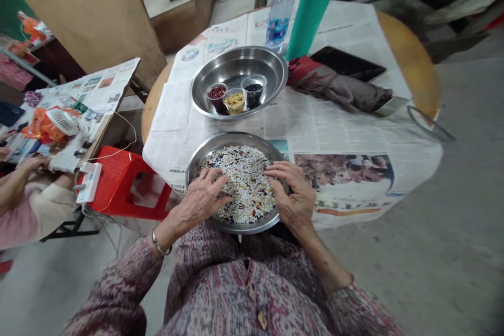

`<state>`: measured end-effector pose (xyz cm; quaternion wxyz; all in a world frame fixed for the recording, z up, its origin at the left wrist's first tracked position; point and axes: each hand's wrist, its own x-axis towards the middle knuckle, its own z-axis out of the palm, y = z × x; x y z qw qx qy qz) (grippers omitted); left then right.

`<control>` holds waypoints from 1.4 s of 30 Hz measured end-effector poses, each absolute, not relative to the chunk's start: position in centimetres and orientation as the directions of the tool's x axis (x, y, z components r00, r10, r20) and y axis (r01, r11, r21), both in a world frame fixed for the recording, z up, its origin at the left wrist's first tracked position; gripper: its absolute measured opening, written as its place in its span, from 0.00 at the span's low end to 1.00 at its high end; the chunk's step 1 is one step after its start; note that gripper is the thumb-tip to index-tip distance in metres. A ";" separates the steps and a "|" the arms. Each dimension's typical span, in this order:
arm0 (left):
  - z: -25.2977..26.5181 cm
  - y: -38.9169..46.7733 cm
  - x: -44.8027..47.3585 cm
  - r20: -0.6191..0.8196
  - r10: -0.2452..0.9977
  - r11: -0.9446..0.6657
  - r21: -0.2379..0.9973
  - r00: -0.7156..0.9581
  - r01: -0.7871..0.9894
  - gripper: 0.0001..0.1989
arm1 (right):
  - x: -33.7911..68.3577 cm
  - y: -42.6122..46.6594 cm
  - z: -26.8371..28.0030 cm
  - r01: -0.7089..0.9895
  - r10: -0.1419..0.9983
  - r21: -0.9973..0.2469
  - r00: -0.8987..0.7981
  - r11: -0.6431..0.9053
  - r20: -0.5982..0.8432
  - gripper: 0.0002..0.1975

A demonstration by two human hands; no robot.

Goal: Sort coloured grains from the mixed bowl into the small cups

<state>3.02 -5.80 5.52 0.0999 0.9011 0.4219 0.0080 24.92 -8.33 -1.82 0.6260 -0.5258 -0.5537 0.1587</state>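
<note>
In front of me a round steel basin (232, 229) holds mixed beans and grains (246, 184), mostly white with red, black and yellow ones among them. My left hand (208, 191) reaches over the basin's left rim, fingers apart on the grains. At the right rim my right hand (291, 189) has its fingers stretched out over the grains. A second, wider steel basin (271, 68) stands behind. In it are three clear cups: one of red beans (217, 95), one of yellow kernels (234, 102) and one of black beans (254, 89).
Newspaper covers the round table (413, 58). At its back stand a clear water bottle (280, 10) and a tall green bottle (313, 10). A folded umbrella (338, 84) lies beside a dark flat case (350, 63). Left are a red stool (126, 184), a power strip (88, 182) and another person's arm (18, 181).
</note>
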 end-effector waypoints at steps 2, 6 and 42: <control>5.7 -6.8 3.5 -0.110 0.729 -0.643 0.228 0.676 0.731 0.24 | 24.9 -8.4 -1.8 0.389 0.784 -0.837 0.341 0.385 0.519 0.06; 5.5 -7.2 5.4 -0.136 0.654 -0.698 0.270 0.744 0.664 0.15 | 24.9 -8.4 -1.8 0.397 0.782 -0.833 0.339 0.385 0.523 0.06; 3.4 -5.5 8.2 0.034 0.719 -0.686 0.190 0.694 0.702 0.16 | 24.9 -8.4 -1.7 0.379 0.780 -0.840 0.351 0.388 0.518 0.06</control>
